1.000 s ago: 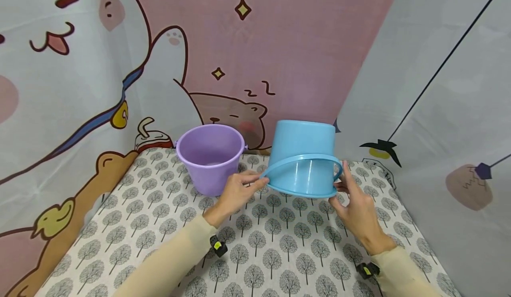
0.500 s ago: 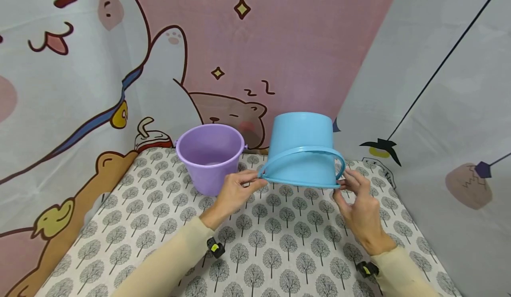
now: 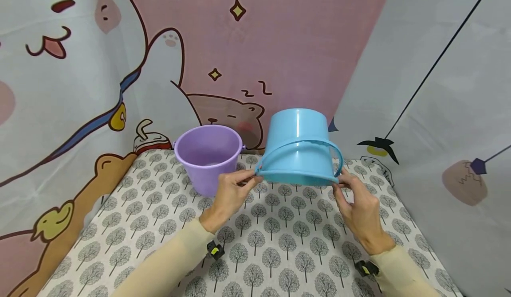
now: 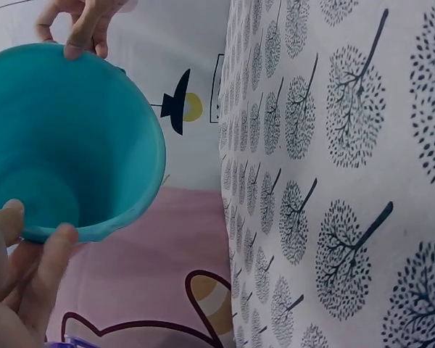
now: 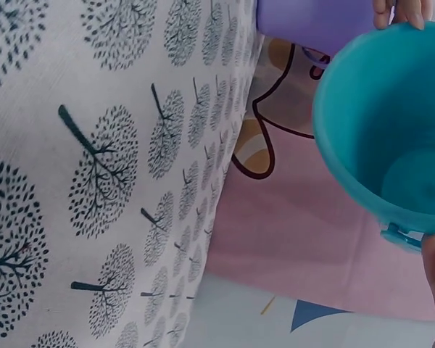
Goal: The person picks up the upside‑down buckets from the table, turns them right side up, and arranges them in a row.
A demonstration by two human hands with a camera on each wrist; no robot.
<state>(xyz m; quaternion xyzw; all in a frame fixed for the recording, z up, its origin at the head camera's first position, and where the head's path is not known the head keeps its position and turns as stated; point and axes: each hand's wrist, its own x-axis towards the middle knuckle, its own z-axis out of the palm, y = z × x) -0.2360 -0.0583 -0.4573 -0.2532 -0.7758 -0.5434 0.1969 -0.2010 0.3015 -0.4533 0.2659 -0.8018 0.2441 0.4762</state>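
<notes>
A light blue bucket (image 3: pixel 301 124) hangs upside down above the table, its mouth facing down and towards me. Its curved handle (image 3: pixel 303 139) lies across the near side. My left hand (image 3: pixel 229 195) pinches the rim at the left, and my right hand (image 3: pixel 361 208) pinches it at the right. Both wrist views look into the bucket's bare inside (image 4: pixel 72 138); in the left wrist view the left thumb (image 4: pixel 11 217) is over the rim. Just left of the blue bucket, a purple bucket (image 3: pixel 209 177) stands upright on the table, partly behind my left hand.
The table is covered by a white cloth (image 3: pixel 271 239) printed with grey trees. Behind it hangs a cartoon backdrop (image 3: pixel 295 44) close to the table's far edge. The purple bucket also shows at the top of the right wrist view.
The blue bucket has risen and tipped back, so that its mouth now shows more towards me. The right hand's fingers have moved in at the rim. The purple bucket stays in place.
</notes>
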